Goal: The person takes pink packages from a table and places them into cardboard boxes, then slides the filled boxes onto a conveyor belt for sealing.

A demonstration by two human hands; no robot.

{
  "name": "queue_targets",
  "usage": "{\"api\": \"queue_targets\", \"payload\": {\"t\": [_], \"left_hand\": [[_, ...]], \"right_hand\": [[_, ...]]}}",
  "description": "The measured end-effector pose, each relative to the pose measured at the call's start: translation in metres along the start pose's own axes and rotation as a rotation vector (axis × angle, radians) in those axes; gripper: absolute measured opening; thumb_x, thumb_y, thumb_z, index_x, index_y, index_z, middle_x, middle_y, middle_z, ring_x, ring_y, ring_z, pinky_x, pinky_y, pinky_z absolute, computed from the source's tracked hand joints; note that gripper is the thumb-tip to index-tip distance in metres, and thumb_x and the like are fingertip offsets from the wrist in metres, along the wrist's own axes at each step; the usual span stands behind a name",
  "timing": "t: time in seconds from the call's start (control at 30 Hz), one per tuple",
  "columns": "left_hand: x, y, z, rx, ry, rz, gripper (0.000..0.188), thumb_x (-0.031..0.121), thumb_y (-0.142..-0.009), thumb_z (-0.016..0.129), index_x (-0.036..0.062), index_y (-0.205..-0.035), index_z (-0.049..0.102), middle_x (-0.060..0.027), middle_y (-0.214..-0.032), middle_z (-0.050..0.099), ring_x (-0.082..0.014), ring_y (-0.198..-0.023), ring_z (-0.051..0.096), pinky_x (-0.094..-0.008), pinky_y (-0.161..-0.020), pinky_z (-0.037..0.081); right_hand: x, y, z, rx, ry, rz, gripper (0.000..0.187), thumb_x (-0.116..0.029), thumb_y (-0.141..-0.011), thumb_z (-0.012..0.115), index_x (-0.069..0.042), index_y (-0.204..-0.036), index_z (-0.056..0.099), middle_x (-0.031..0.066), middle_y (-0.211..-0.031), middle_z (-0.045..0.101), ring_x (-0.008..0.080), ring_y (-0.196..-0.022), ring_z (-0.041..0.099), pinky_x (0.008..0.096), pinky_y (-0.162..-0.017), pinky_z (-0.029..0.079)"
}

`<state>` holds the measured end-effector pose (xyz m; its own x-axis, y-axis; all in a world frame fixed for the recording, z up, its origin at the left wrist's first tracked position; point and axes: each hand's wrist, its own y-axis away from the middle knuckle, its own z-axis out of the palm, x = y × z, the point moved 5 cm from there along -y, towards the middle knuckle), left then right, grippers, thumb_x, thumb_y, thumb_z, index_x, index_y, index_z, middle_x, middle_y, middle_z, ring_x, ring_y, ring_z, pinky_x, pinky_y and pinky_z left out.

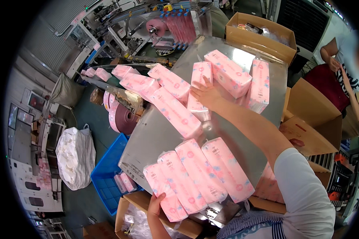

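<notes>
My right hand [206, 95] lies on a long, pink, flower-printed pack in clear plastic film [200, 70]; the fingers are spread apart over its upper face, not clamped. This pack lies straight ahead of me, its long axis running away from my body, and the right hand is the nearer one. My left hand [154, 207] touches the outer side of the leftmost pack in a slanted row of four similar pink packs [201, 171]; how firmly its fingers press, I cannot tell. This row lies on my side of the first pack, its long axes leaning toward far left.

Around, two more soft, block-shaped pink packs [229, 74] [259, 83] lie to the right, and others [176, 112] to the left. Under them is a smooth, shiny grey metal table [143, 145]. Farther out are a blue plastic crate [101, 181] with ribbed walls and an open brown cardboard box [317, 105].
</notes>
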<state>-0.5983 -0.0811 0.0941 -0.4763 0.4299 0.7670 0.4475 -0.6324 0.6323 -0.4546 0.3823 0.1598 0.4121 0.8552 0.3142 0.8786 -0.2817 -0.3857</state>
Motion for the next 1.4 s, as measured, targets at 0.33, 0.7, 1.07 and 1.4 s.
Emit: {"api": "queue_targets", "payload": {"t": [0.33,0.7,1.07,1.4], "left_hand": [[0.014,-0.001,0.001,-0.045,-0.038,-0.11,0.082,0.02,-0.07,0.074,0.0023,-0.139,0.032,-0.0096,-0.131,0.049,-0.0238,-0.121,0.046,-0.0361,-0.101,0.037],[-0.002,-0.039,-0.018,-0.162,0.108,-0.052,0.078,0.062,-0.093,0.027,0.0051,-0.144,0.021,-0.0089,-0.146,0.032,-0.0225,-0.132,0.034,-0.0388,-0.108,0.029],[-0.019,-0.039,0.027,-0.187,0.151,-0.137,0.064,0.053,-0.092,0.042,0.0042,-0.135,0.04,-0.0104,-0.128,0.053,-0.0239,-0.112,0.055,-0.0402,-0.094,0.047],[-0.015,0.071,-0.043,0.0,0.298,0.129,0.052,0.042,-0.096,0.042,0.0059,-0.133,0.041,-0.0076,-0.123,0.054,-0.0207,-0.107,0.056,-0.0355,-0.09,0.048]], "right_hand": [[0.003,0.022,-0.02,-0.275,-0.264,0.002,0.086,-0.047,-0.061,0.077,-0.004,-0.127,0.044,0.0162,-0.114,0.054,0.0308,-0.109,0.053,0.048,-0.103,0.029],[0.011,0.203,-0.085,-0.914,-1.255,0.925,0.069,-0.061,-0.087,0.046,-0.002,-0.124,0.05,0.0135,-0.106,0.061,0.0236,-0.093,0.062,0.0341,-0.073,0.052],[-0.026,0.328,-0.059,-0.922,-1.711,1.183,0.086,-0.076,-0.083,0.021,-0.011,-0.137,0.039,0.0106,-0.121,0.056,0.0188,-0.103,0.059,0.037,-0.076,0.053],[-0.014,0.347,-0.14,-0.4,-1.874,0.938,0.06,-0.047,-0.098,0.031,-0.003,-0.139,0.033,0.0106,-0.136,0.044,0.0208,-0.124,0.042,0.0358,-0.102,0.036]]}}
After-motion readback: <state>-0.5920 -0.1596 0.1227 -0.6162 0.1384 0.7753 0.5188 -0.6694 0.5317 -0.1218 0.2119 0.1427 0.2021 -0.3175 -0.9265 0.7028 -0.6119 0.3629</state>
